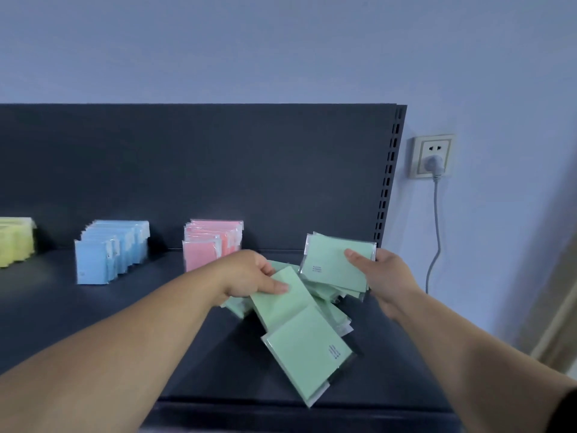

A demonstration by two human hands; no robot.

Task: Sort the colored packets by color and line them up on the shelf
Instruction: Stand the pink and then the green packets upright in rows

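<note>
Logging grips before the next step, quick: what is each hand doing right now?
Left hand: grip closed on a green packet from the loose pile.
Right hand: grip closed on a stack of green packets.

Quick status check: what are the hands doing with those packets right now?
Left hand gripping one flat green packet. Right hand holding a green stack. Yellow, blue, pink rows lined up. Nothing blocking.

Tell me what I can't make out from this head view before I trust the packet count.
- Yellow packets: cut off by the left frame edge; row length unknown.
- Loose green pile: overlapping packets and the left hand hide the lower ones; no count.
- Printed marks on the green packet in the right hand: too small to read.
- Blue packets and pink packets: rows blurred; counts unclear.
</note>
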